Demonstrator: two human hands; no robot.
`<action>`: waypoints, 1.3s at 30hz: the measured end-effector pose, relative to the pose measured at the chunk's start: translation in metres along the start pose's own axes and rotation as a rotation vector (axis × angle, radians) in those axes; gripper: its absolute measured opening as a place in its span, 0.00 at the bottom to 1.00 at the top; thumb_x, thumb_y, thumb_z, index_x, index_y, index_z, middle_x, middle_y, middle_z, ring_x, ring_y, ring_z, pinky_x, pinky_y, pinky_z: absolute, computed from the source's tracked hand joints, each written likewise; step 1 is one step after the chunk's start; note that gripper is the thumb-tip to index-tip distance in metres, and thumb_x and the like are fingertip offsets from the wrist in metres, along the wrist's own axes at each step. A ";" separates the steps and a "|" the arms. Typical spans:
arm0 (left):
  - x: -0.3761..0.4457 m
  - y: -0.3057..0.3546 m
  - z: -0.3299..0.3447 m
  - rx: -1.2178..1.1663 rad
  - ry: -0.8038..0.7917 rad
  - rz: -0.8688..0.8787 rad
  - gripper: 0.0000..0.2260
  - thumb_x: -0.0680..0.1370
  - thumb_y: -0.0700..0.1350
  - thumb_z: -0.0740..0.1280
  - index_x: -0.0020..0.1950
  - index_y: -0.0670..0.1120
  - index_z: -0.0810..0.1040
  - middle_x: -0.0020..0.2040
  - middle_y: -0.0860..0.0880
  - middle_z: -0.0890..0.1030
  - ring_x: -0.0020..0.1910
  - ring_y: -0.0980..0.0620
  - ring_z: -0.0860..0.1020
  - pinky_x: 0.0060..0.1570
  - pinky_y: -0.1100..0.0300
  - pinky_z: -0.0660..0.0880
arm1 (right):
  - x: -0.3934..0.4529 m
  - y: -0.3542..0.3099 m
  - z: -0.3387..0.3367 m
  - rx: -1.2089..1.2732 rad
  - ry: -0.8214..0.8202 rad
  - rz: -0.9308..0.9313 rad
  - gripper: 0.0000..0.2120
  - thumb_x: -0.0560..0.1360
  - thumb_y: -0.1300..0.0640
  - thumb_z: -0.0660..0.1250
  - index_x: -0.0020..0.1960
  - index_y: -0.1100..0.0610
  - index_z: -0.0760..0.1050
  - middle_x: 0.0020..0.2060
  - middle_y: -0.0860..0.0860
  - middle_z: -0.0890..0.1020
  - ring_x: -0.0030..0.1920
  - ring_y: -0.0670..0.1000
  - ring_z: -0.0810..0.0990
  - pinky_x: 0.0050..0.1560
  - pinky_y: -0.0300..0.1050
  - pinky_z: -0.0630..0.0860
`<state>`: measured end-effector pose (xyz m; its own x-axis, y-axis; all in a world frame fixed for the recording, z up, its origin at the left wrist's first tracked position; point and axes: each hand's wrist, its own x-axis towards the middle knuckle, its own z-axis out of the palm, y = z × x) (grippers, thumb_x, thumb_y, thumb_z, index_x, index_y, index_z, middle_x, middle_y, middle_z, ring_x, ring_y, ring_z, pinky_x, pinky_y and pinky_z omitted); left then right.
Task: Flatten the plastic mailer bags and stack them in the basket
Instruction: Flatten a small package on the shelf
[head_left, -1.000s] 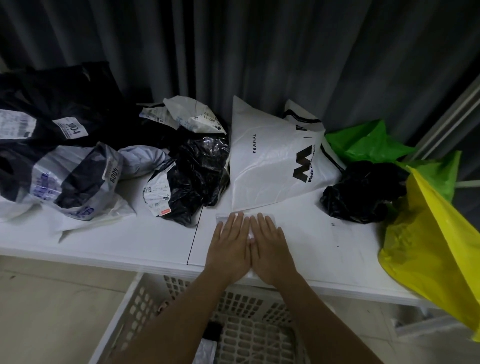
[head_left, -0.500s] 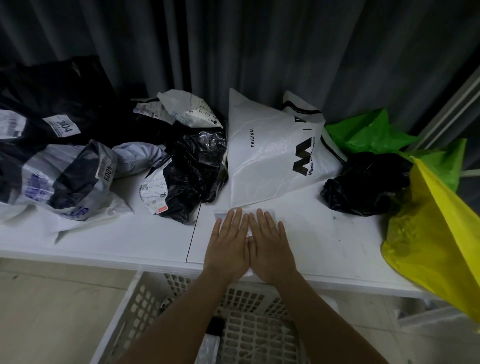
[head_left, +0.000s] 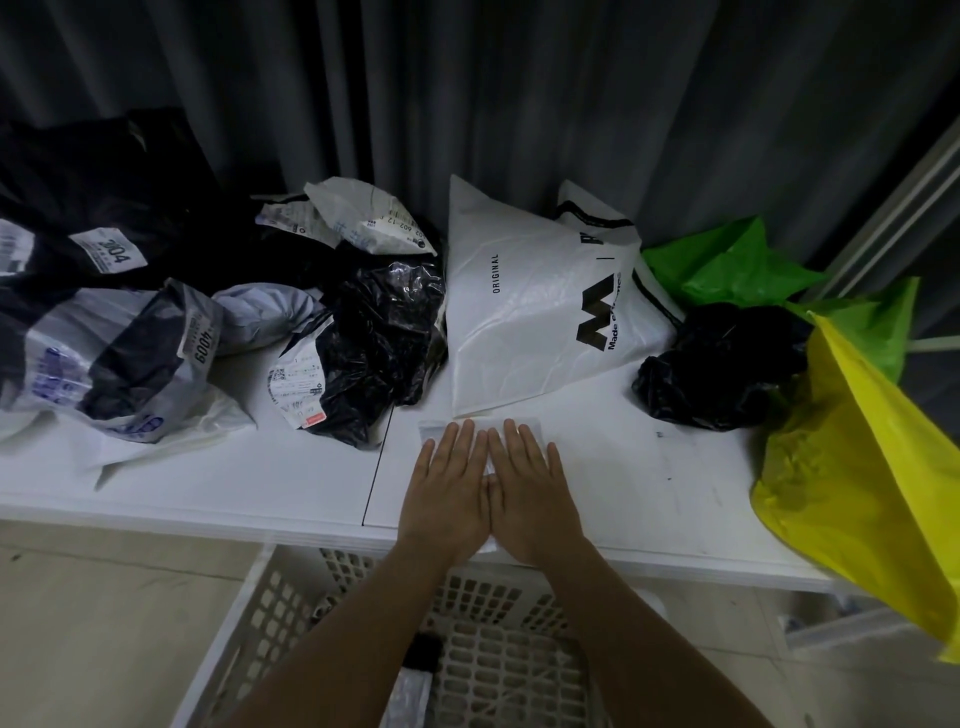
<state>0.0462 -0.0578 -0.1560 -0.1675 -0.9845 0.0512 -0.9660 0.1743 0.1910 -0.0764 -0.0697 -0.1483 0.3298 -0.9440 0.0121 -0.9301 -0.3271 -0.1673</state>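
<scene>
Clear mailer bag (head_left: 480, 425) is pressed near the basket (head_left: 270, 613) by flat-spread left hand (head_left: 451, 486) and right hand (head_left: 530, 488); air should be swept outward.

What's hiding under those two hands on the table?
A small clear plastic bag lies flat on the white table. The left hand and right hand press on it side by side. Only its far edge shows; the hands cover most of it.

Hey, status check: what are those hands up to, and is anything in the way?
Left hand and right hand flat, side by side, pressing a small clear bag on the table. Basket waits below. White printed bag just beyond the fingertips.
</scene>
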 end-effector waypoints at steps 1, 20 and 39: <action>0.000 0.000 0.000 -0.002 -0.001 -0.003 0.36 0.70 0.55 0.25 0.78 0.48 0.39 0.78 0.48 0.39 0.76 0.52 0.36 0.73 0.54 0.32 | 0.000 0.000 -0.001 0.003 0.000 0.003 0.37 0.71 0.43 0.27 0.78 0.52 0.42 0.78 0.52 0.43 0.77 0.52 0.39 0.71 0.50 0.31; 0.004 0.000 -0.003 -0.016 -0.077 -0.016 0.35 0.71 0.57 0.26 0.78 0.48 0.39 0.78 0.49 0.38 0.76 0.52 0.36 0.74 0.54 0.33 | 0.003 0.001 0.005 -0.030 -0.010 0.038 0.42 0.68 0.40 0.16 0.78 0.50 0.40 0.78 0.51 0.41 0.77 0.54 0.37 0.73 0.53 0.34; -0.001 -0.029 -0.079 0.116 0.017 0.120 0.19 0.78 0.39 0.56 0.70 0.45 0.68 0.64 0.45 0.73 0.63 0.44 0.70 0.59 0.52 0.64 | 0.025 -0.027 -0.061 0.278 0.317 0.057 0.25 0.75 0.48 0.49 0.64 0.54 0.75 0.65 0.53 0.74 0.67 0.56 0.67 0.63 0.51 0.60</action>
<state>0.0903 -0.0610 -0.0842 -0.2804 -0.9562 0.0835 -0.9558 0.2862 0.0677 -0.0525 -0.0870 -0.0833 0.1726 -0.9412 0.2903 -0.8522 -0.2905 -0.4351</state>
